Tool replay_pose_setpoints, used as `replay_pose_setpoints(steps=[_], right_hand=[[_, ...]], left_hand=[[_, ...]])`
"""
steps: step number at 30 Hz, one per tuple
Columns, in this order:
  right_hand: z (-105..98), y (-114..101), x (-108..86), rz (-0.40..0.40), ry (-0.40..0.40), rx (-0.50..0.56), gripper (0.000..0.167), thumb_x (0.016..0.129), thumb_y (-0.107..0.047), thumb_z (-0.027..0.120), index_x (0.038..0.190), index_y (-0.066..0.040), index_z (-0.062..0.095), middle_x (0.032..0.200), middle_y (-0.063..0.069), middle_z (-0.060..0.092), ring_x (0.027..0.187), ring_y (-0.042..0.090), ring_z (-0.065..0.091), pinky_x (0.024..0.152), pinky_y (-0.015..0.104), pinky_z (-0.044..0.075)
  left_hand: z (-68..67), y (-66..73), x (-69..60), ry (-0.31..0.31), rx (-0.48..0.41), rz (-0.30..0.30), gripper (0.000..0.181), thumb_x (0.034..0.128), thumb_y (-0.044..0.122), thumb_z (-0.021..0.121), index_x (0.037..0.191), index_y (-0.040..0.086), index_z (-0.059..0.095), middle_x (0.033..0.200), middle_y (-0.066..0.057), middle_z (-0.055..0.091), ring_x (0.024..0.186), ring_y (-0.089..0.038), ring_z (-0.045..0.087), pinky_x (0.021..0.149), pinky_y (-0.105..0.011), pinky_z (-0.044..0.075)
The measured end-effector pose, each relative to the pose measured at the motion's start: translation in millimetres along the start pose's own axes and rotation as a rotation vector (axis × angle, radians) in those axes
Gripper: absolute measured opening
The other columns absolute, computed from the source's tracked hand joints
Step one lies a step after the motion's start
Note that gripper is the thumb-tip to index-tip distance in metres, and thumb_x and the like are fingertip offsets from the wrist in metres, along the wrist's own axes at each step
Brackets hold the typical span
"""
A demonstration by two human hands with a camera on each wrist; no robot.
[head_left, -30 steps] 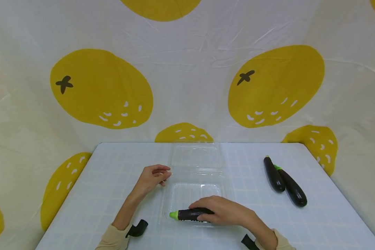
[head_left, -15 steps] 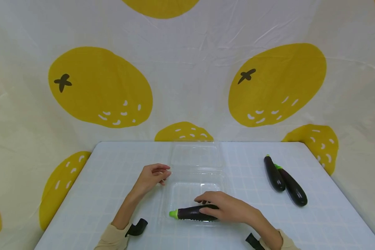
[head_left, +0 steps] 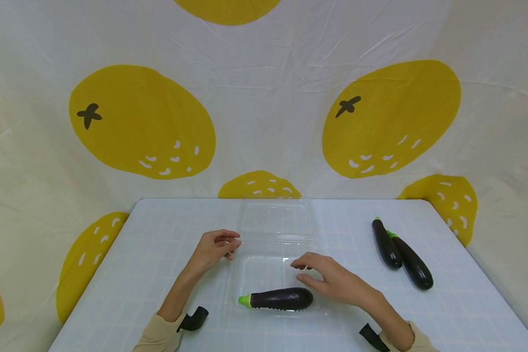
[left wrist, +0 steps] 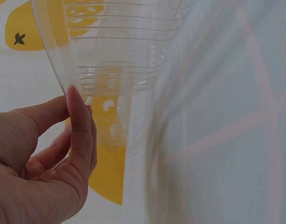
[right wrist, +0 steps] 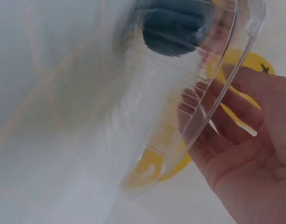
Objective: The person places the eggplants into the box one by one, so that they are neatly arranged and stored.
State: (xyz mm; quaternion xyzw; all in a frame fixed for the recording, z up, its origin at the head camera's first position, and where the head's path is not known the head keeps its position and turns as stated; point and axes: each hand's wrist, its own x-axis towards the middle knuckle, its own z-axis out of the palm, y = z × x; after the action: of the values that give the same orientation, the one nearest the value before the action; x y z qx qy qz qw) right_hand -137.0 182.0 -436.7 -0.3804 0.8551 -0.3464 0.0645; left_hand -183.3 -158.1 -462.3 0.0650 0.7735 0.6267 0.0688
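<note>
A clear plastic clamshell container point(head_left: 264, 271) stands unfolded on the table, its lid point(head_left: 276, 220) laid back at the far side. An eggplant point(head_left: 283, 299) with a green stem end lies sideways along the near side of the base, stem to the left. My left hand point(head_left: 213, 250) pinches the container's left rim near the hinge between thumb and fingertip, plainest in the left wrist view. Over the right side of the base hovers my right hand point(head_left: 332, 277), fingers and thumb spread apart and off the eggplant. Through the plastic, the right wrist view shows the eggplant's dark rounded end point(right wrist: 176, 28).
Two more eggplants point(head_left: 386, 248) lie touching each other on the right part of the table point(head_left: 352, 234). Behind the table's far edge hangs a white curtain point(head_left: 268, 112) with large yellow fruit prints. Black wrist cameras point(head_left: 194, 319) sit by both sleeves.
My right hand has let go of the eggplant and moved up and to the right, away from it. The eggplant stays in the base. My left hand has kept its place.
</note>
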Motion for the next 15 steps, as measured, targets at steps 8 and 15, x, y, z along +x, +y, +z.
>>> replay_pose_setpoints(steps=[8,15], right_hand=[[-12,7,-7.7,0.003,0.119,-0.101,0.029,0.098,-0.012,0.072,0.127,-0.014,0.067,0.122,0.001,0.068,0.113,0.022,0.065,0.095,0.042,0.056],[-21,15,-14.7,0.0,0.253,-0.201,0.033,0.092,-0.01,0.078,0.124,-0.013,0.069,0.121,-0.002,0.068,0.113,0.019,0.065,0.093,0.04,0.058]], left_hand=[[0.4,0.4,1.1,0.008,-0.003,-0.007,0.036,0.093,0.012,0.078,0.119,-0.01,0.068,0.1,-0.02,0.073,0.074,-0.027,0.066,0.063,-0.024,0.058],[0.6,0.6,0.0,0.013,-0.003,-0.012,0.037,0.0928,0.012,0.078,0.12,-0.01,0.068,0.1,-0.019,0.073,0.076,-0.03,0.067,0.063,-0.024,0.058]])
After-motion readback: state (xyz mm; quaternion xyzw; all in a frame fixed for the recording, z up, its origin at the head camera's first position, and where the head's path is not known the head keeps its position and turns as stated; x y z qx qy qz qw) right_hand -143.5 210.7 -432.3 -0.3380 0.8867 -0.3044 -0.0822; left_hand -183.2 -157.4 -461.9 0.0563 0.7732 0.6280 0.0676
